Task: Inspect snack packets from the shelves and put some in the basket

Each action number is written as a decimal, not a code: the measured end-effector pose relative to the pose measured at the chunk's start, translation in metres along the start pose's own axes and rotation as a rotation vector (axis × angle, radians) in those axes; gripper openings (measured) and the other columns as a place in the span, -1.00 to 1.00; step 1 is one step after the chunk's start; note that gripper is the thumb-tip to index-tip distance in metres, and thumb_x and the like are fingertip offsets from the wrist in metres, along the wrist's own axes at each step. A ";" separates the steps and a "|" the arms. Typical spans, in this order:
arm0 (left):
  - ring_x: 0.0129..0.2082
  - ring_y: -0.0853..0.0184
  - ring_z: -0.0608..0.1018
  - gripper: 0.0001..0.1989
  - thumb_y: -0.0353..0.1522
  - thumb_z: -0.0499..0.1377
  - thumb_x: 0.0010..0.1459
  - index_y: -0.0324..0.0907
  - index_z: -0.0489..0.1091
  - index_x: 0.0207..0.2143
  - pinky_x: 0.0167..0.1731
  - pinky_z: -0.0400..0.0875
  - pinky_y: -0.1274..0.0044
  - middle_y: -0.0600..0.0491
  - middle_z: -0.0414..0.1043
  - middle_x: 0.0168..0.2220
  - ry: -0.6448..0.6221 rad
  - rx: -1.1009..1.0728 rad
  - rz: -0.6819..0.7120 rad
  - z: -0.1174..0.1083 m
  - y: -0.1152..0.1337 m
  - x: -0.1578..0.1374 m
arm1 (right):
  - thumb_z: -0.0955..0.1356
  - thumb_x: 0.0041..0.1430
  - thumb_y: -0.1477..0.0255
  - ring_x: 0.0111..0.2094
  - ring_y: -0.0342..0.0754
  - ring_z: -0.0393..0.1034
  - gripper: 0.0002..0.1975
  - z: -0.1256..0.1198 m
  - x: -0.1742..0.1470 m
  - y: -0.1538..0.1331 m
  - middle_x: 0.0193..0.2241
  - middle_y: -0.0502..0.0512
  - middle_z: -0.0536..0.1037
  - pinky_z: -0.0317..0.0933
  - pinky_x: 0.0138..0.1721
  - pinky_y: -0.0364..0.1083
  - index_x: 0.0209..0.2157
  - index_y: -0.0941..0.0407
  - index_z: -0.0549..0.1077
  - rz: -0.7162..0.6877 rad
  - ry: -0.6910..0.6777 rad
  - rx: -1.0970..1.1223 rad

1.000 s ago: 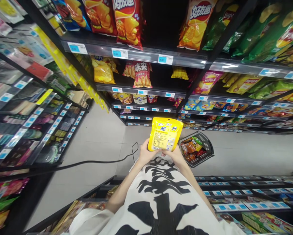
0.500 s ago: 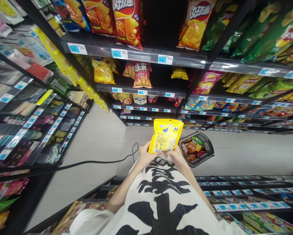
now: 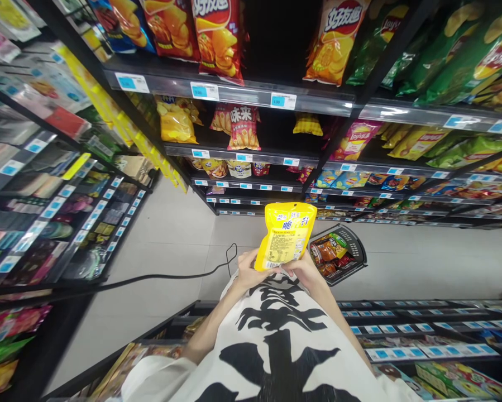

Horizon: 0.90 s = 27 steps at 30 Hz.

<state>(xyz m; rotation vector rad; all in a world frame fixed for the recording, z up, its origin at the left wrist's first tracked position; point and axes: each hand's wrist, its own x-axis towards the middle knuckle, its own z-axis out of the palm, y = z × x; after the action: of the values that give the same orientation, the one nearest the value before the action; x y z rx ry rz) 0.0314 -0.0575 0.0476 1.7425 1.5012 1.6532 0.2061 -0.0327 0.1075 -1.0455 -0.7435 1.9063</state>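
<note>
A yellow snack bag [image 3: 285, 237] is held up in front of my chest, its printed back side with small text and a barcode facing me. My left hand [image 3: 251, 271] grips its lower left corner. On the lower right side, my right hand [image 3: 303, 271] is closed on the same bag, thumb near the bottom edge. The fingers behind the bag are hidden. Just beyond my right hand, a dark shopping basket [image 3: 353, 254] stands on the floor with several snack packets [image 3: 329, 252] in it.
Ahead is a black shelf rack [image 3: 251, 92] with chip bags and price tags. More shelves [image 3: 45, 212] line the left, and another shelf unit [image 3: 405, 329] is close on my right side. A black cable [image 3: 162, 276] runs across the grey floor [image 3: 162, 240].
The yellow bag has shifted slightly and tilted a little in my hands. Both hands keep hold of it, and the basket has not moved.
</note>
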 end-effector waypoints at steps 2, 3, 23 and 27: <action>-0.64 0.35 0.47 -0.40 0.12 0.43 -0.24 -0.18 0.57 -0.33 -0.54 0.39 0.48 0.06 0.55 -0.55 0.044 0.038 0.024 -0.001 0.000 -0.001 | 0.46 -0.34 0.64 -0.69 -0.23 0.19 -0.65 0.001 -0.001 -0.002 -0.51 -0.01 0.59 0.06 -0.71 -0.22 -0.37 0.15 0.59 0.003 -0.002 0.000; -0.65 0.35 0.46 -0.40 0.12 0.43 -0.24 -0.18 0.57 -0.34 -0.54 0.38 0.48 0.07 0.54 -0.56 0.058 0.057 0.025 -0.001 0.000 -0.001 | 0.46 -0.33 0.64 -0.70 -0.23 0.19 -0.66 0.001 -0.001 -0.003 -0.53 -0.02 0.58 0.06 -0.71 -0.22 -0.36 0.14 0.59 0.004 -0.003 0.001; -0.67 0.40 0.44 -0.36 0.22 0.31 -0.14 -0.19 0.57 -0.43 -0.57 0.37 0.53 0.09 0.51 -0.59 -0.009 0.045 -0.034 0.001 0.003 0.003 | 0.44 -0.33 0.64 -0.75 -0.28 0.10 -0.73 0.000 0.002 0.001 -0.55 -0.02 0.59 -0.01 -0.71 -0.21 -0.44 0.16 0.56 0.015 -0.007 -0.008; -0.67 0.39 0.44 -0.37 0.21 0.33 -0.17 -0.19 0.58 -0.42 -0.58 0.39 0.53 0.06 0.52 -0.58 0.001 0.035 -0.048 0.001 0.000 0.003 | 0.45 -0.30 0.62 -0.75 -0.28 0.07 -0.73 0.000 0.001 0.002 -0.62 -0.05 0.53 -0.04 -0.71 -0.20 -0.41 0.17 0.58 0.006 -0.007 -0.017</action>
<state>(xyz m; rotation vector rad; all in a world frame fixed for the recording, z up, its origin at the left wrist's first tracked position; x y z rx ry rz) 0.0317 -0.0545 0.0484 1.7102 1.5684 1.6135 0.2048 -0.0323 0.1055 -1.0536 -0.7627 1.9122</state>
